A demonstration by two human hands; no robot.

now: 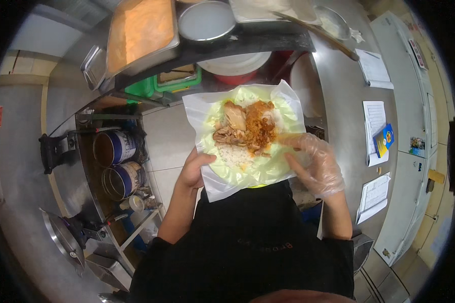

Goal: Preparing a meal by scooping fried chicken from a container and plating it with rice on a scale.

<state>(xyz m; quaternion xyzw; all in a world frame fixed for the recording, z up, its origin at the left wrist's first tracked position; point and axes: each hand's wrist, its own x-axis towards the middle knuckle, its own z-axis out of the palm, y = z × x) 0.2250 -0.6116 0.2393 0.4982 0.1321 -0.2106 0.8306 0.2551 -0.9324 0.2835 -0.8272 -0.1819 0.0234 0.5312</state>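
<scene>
My bare left hand grips the left edge of a paper-lined plate, thumb on top of the white paper liner. Inside the liner is a layer of greenish plastic or paper. On it lie white rice, pieces of chicken with torn meat showing, and reddish-brown crumbly coating. My right hand, in a clear plastic glove, is at the plate's right side. Its fingers are apart and slightly blurred, the fingertips close to the coated chicken, with nothing seen between them.
Ahead, a counter bears a metal tray of orange powder, a round metal pan and a wooden-handled tool. Papers lie on the steel counter at right. At left are a burner and large tins on a shelf.
</scene>
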